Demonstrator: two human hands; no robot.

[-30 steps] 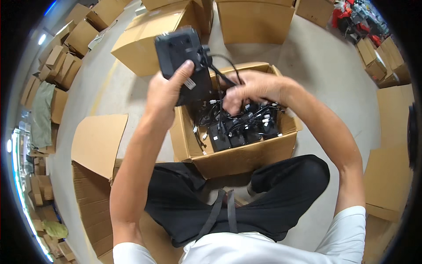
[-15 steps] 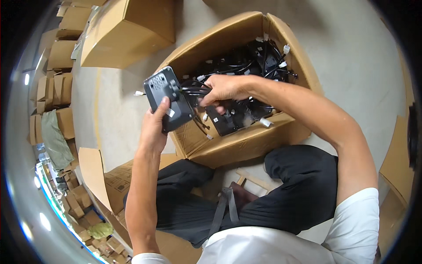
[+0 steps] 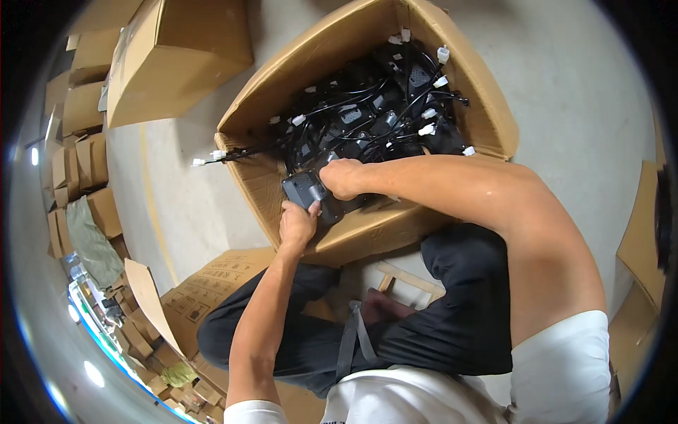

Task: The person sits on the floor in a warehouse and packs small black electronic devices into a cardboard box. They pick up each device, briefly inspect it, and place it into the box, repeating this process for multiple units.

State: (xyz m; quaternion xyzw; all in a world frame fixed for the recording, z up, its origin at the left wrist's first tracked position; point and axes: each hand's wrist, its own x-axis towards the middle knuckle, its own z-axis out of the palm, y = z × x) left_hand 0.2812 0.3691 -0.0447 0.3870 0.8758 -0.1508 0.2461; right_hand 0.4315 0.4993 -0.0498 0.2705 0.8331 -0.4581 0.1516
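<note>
Box (image 3: 367,237) open above, cables (image 3: 248,150) jut over L wall (image 3: 252,185), blk units (image 3: 349,113) clog mid, R forearm (image 3: 438,180) across nr side

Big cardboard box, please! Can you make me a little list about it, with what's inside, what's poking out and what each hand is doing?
Box: brown cardboard, open at the top
Inside: black gadgets, tangled black wires, white plugs
Poking out: wires with white ends, over the left edge
Left hand: holds one flat black gadget
Right hand: curled, beside that gadget; its grip is hidden
</note>
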